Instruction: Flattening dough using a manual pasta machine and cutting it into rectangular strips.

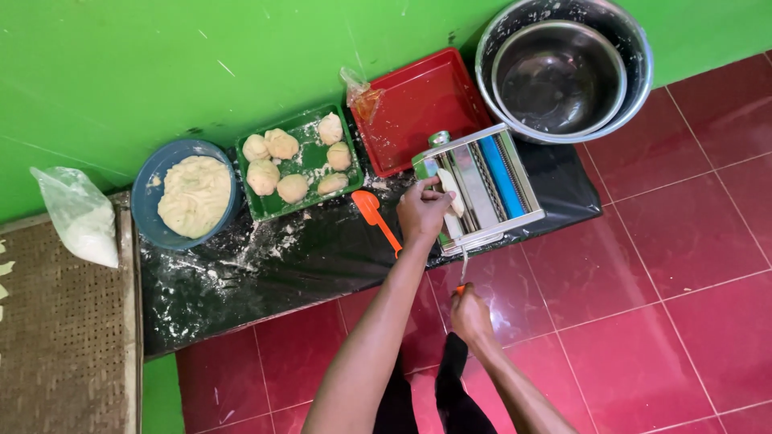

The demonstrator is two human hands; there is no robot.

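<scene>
From the head camera, looking straight down: the left hand (421, 212) rests on top of the pasta roller (479, 190), fingers curled around a pale strip of dough (452, 193) sitting at the rollers. The right hand (470, 315) is nearer the body, closed in a fist on the crank handle (462, 273) that juts from the machine's near side. The machine stands on a flour-dusted black sheet (322, 249) spread over red floor tiles. Just left of the left hand lies an orange spatula (375, 215). Further left, a green tray (275, 204) carries dough balls (279, 144), and beside it a blue bowl (147, 210) holds a mound of dough. Behind the machine sit a red tray (418, 104) and nested steel bowls (563, 68).
</scene>
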